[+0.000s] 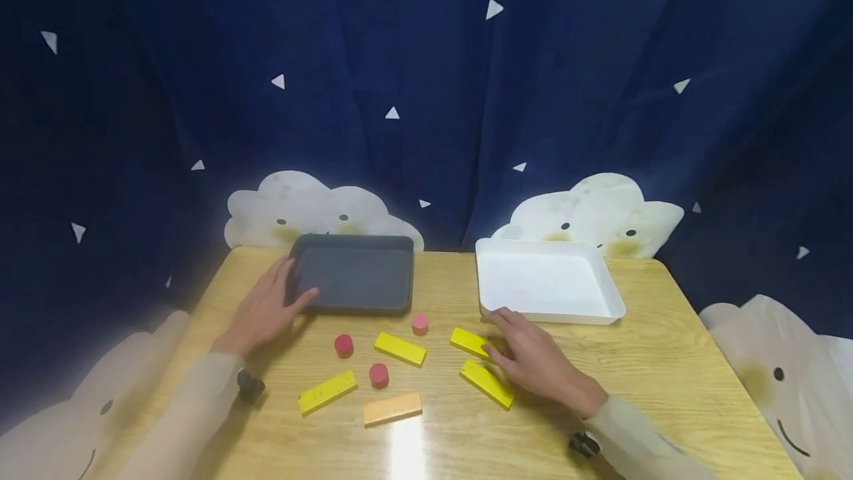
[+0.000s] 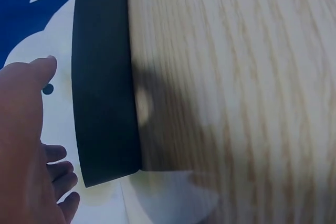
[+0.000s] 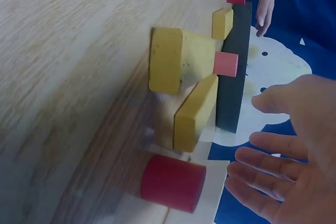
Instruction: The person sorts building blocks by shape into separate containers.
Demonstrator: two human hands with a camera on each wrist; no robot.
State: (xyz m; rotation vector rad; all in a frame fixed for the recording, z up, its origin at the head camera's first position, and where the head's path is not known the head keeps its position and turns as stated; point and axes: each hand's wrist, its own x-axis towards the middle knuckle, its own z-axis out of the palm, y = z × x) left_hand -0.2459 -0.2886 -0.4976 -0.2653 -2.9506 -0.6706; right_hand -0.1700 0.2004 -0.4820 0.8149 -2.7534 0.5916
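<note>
My left hand (image 1: 263, 313) is at the left side of a dark grey tray (image 1: 353, 272), fingers loosely extended; whether it touches the rim I cannot tell. The left wrist view shows the tray's wall (image 2: 105, 87) beside that hand (image 2: 26, 140). My right hand (image 1: 536, 358) hovers over a yellow block (image 1: 469, 341), partly covering it, with nothing in its grasp. Another yellow block (image 1: 486, 384) lies just nearer to me. In the right wrist view, a red cylinder (image 3: 173, 183) lies near the relaxed, spread fingers of the right hand (image 3: 294, 166); the hand hides it from the head view.
A white tray (image 1: 546, 280) stands at the back right. Between the hands lie a yellow block (image 1: 400, 349), another yellow block (image 1: 328, 392), an orange block (image 1: 392, 409), two red cylinders (image 1: 343, 346) and a pink cylinder (image 1: 420, 324). A blue curtain (image 1: 426, 95) hangs behind the table.
</note>
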